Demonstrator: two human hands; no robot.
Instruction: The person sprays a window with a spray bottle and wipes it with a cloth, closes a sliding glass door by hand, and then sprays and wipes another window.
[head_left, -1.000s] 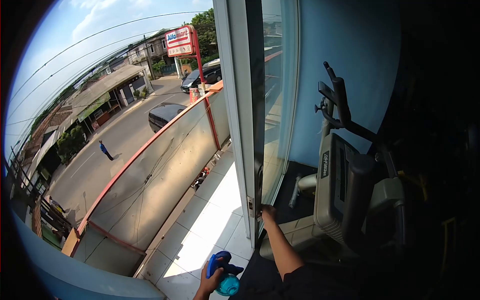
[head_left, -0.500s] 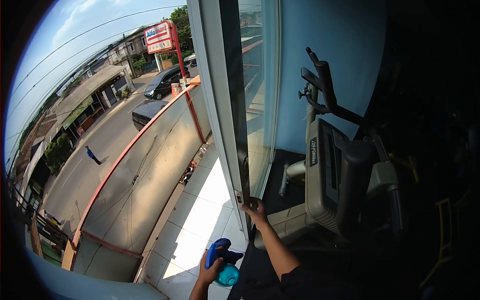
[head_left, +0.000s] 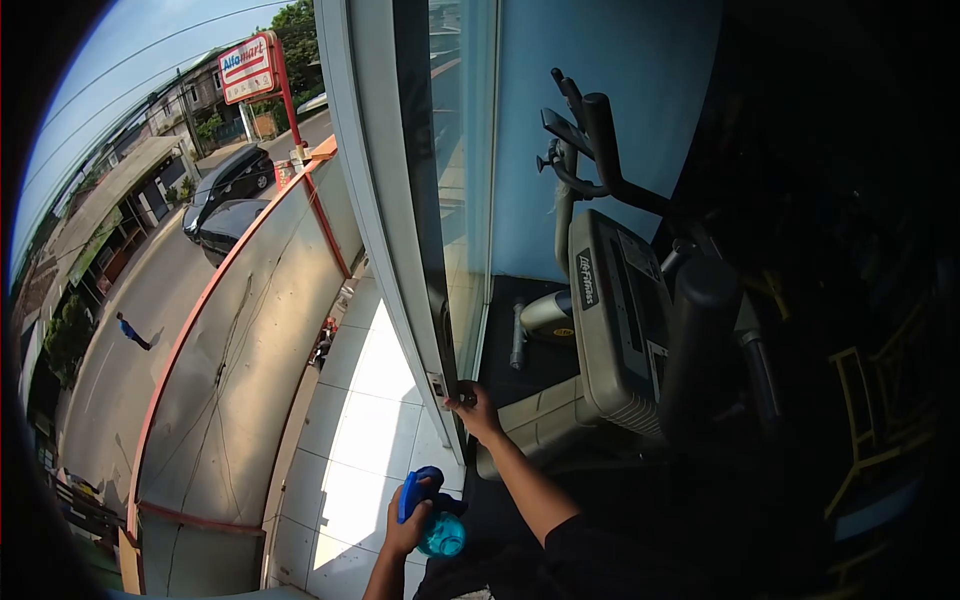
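Note:
In the head view my left hand (head_left: 405, 528) is wrapped round a spray bottle with a blue trigger head and a see-through teal body (head_left: 443, 537). A dark blue cloth (head_left: 432, 478) bunches up at the top of the bottle; whether my fingers hold it too, I cannot tell. My right hand (head_left: 477, 412) reaches forward and grips the edge of the sliding glass door (head_left: 418, 250), beside its latch. The fingertips curl round the frame, and the thumb side is partly hidden.
An exercise machine (head_left: 612, 320) stands close on the right, on a dark floor. To the left lies a white tiled balcony (head_left: 375, 430) with a metal-sheet railing (head_left: 235, 370). Beyond it, a person (head_left: 132, 331) stands on the street near parked cars (head_left: 228, 190).
The whole view has shifted, so door, machine and street appear farther left. My right hand stays on the door edge, and my left hand keeps the spray bottle.

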